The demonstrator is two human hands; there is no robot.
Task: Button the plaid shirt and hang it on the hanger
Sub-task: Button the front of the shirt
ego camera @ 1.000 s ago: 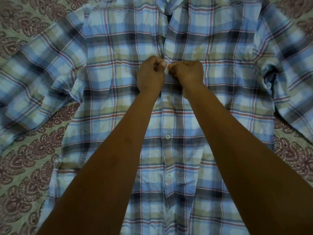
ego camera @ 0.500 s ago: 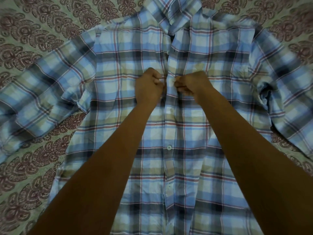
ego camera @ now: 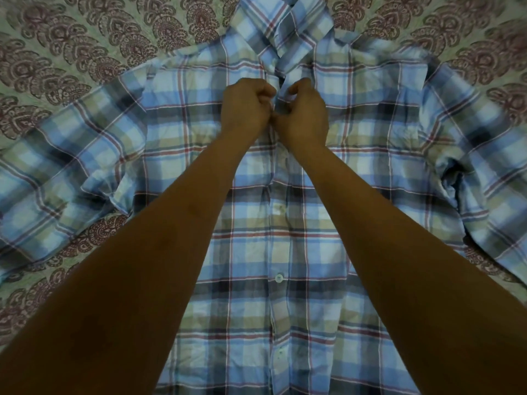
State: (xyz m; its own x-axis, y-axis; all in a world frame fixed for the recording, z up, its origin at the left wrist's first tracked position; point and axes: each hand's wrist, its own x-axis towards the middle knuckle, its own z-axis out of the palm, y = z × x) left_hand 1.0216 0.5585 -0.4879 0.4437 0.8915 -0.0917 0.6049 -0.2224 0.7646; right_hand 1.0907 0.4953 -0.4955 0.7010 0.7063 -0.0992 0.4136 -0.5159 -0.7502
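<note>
Now pinching plaid shirt (ego camera: 356,252) placket (ego camera: 278,223) just under collar (ego camera: 285,32), left hand (ego camera: 248,109) and right hand (ego camera: 303,112) touching, fingers (ego camera: 263,89) curled on fabric; long axis straight ahead.

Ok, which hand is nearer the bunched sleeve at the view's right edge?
Right. The right hand grips the plaid shirt on the side facing the bunched sleeve; the left hand grips it just beyond, farther from that sleeve.

Pretty dim, flat light with a greenish-blue cast, shadows faint and soft. The bare forearms (ego camera: 159,252) look murky. Wide-angle lens bends the blue plaid cotton shirt (ego camera: 273,323) at the edges; fine detail's soft.
</note>
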